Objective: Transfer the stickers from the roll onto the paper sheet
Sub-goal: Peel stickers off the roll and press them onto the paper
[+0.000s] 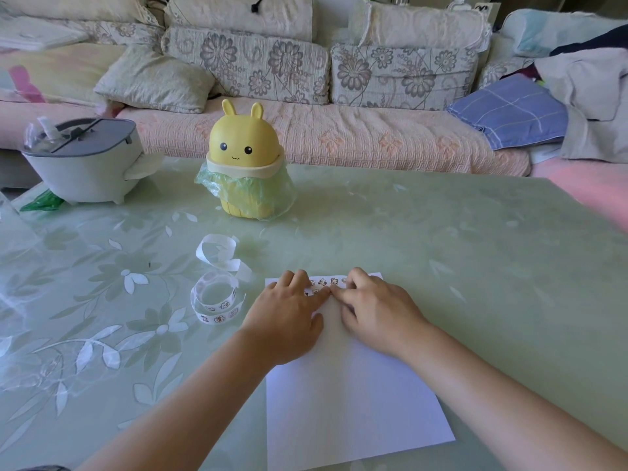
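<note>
The white rectangular paper sheet is lying on the pale green floral glass surface, near and right of centre. Rows of small cartoon stickers are sitting along its far edge. The left hand is pressing there, its grip open and fingers stretched flat. The right hand is resting bent fingertips beside it; I cannot tell whether its grip is pinching anything. The loose white sticker roll is lying just left of the sheet.
</note>
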A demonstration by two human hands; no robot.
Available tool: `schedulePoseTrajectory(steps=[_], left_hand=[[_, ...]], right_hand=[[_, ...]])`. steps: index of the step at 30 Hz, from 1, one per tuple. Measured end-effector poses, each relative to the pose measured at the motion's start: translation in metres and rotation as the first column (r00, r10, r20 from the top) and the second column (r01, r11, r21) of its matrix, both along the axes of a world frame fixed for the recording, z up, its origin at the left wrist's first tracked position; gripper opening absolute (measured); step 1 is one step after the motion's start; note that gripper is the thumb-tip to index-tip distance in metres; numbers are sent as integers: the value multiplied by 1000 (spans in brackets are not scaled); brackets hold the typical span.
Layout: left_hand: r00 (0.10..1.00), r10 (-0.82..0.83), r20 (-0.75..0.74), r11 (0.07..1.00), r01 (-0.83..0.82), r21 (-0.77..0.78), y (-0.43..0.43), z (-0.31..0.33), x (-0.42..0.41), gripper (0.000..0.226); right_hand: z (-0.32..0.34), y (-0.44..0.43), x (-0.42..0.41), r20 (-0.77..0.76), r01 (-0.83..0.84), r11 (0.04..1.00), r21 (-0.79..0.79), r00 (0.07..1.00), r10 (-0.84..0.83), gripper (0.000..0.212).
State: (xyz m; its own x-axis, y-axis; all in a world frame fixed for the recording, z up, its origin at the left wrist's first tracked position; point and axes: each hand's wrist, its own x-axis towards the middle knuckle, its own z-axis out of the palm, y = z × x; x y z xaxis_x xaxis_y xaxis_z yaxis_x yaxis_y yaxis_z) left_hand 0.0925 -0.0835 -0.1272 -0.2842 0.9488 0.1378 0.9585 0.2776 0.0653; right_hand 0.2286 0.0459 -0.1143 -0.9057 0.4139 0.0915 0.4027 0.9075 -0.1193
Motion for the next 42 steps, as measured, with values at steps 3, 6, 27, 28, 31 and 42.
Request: schedulePoseTrajectory(steps=[3, 6, 27, 28, 31, 42], left_hand=[[999, -11, 30, 1000, 11, -11, -5, 2, 0, 71], [997, 8, 79, 1000, -9, 9, -7, 1, 1, 71], [970, -24, 243, 998, 9, 60, -14, 5, -4, 45], [965, -32, 261, 996, 8, 90, -16, 7, -7, 41], [969, -42, 243, 978, -9, 207, -26, 18, -17, 32], [957, 223, 183, 959, -249, 134, -89, 38, -62, 41]], right_hand=[[1, -1, 0, -18, 2, 1000, 0, 1000, -2, 34], [1, -1, 2, -17, 6, 1000, 13, 1000, -6, 33], [13, -2, -4, -16, 45, 998, -51, 999, -46, 30], [15, -4, -8, -35, 61, 993, -103, 997, -65, 29], [24, -16, -23, -83, 84, 965, -248, 991, -108, 25], [24, -63, -76, -122, 6, 823, -568, 988, -91, 25]])
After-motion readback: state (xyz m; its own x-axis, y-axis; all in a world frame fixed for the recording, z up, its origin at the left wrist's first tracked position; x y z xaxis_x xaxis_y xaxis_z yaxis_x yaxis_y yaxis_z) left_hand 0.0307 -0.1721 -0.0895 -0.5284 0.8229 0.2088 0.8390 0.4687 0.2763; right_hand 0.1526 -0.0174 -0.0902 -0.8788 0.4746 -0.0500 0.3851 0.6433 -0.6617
